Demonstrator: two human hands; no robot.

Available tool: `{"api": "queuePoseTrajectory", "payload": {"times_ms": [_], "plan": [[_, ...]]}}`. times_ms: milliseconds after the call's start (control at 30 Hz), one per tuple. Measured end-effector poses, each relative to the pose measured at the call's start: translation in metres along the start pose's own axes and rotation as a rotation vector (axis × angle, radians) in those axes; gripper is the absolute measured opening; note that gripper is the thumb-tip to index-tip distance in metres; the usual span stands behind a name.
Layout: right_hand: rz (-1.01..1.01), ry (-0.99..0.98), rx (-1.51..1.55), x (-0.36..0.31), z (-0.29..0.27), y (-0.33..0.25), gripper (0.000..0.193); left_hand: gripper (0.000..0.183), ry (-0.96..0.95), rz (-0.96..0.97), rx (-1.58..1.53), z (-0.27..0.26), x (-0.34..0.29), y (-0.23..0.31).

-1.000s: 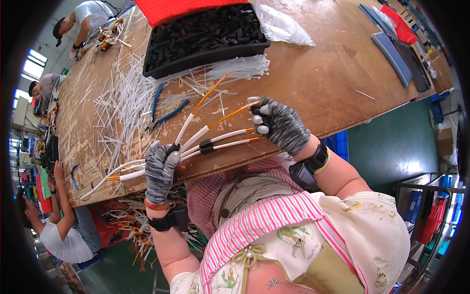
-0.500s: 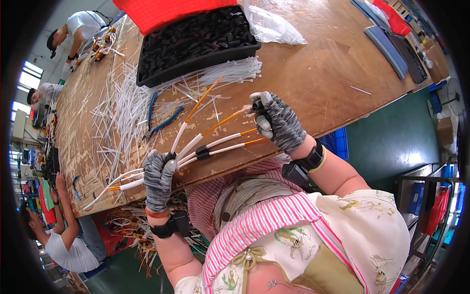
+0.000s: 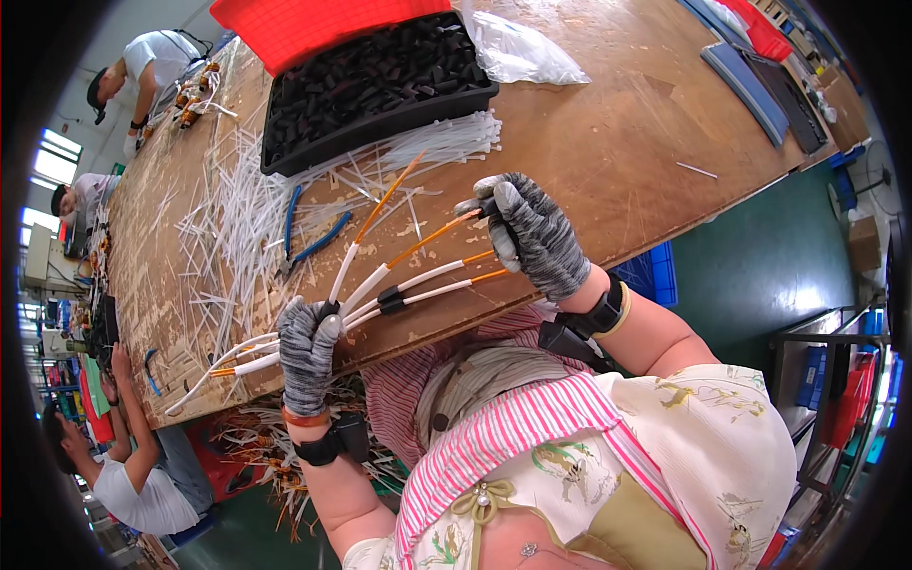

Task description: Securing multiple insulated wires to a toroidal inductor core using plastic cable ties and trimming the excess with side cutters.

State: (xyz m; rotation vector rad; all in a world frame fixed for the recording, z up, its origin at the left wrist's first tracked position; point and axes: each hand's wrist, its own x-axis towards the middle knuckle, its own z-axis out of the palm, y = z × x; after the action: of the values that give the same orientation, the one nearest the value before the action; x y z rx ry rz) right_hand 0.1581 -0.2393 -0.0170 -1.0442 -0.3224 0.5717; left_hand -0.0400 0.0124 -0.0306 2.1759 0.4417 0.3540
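Observation:
My left hand (image 3: 308, 353), in a grey knit glove, is closed around a bundle of wires (image 3: 365, 288) in white sleeving. Several orange wire ends fan out from it toward the right and away from me. My right hand (image 3: 540, 239), gloved alike, pinches a short black tube (image 3: 487, 208) between thumb and fingertips. The tube meets the bare copper tip of one orange wire (image 3: 423, 241); how far it covers the tip I cannot tell. Another black piece (image 3: 390, 299) sits around two of the white-sleeved wires. A further black piece shows at my left thumb.
A black tray (image 3: 380, 133) of short black tubes stands beyond my hands, a red basket (image 3: 313, 24) behind it. White cable ties (image 3: 228, 228) lie scattered around blue-handled cutters (image 3: 318, 237). A clear plastic bag (image 3: 522, 47) rests beside the tray. Co-workers stand along the left.
My right hand has shifted slightly, and the black tube now sits against the copper tip of the orange wire. My left hand keeps its hold on the bundle.

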Motion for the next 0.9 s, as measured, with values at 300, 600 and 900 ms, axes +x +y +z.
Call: {"api": "queuePoseTrajectory", "payload": {"times_ms": [300,600,900], "plan": [[0.008,-0.065,-0.020,0.003,0.014,0.005,0.022,0.021,-0.009,0.036,0.076,-0.002,0.000,0.003],[0.271,-0.160,0.403,-0.002,0.050,0.041,0.028,0.021,-0.016,0.084,0.152,-0.004,0.001,0.010],[0.195,-0.174,0.008,-0.005,0.052,0.039,0.027,0.022,0.010,0.228,0.284,-0.005,0.003,0.012]]}}
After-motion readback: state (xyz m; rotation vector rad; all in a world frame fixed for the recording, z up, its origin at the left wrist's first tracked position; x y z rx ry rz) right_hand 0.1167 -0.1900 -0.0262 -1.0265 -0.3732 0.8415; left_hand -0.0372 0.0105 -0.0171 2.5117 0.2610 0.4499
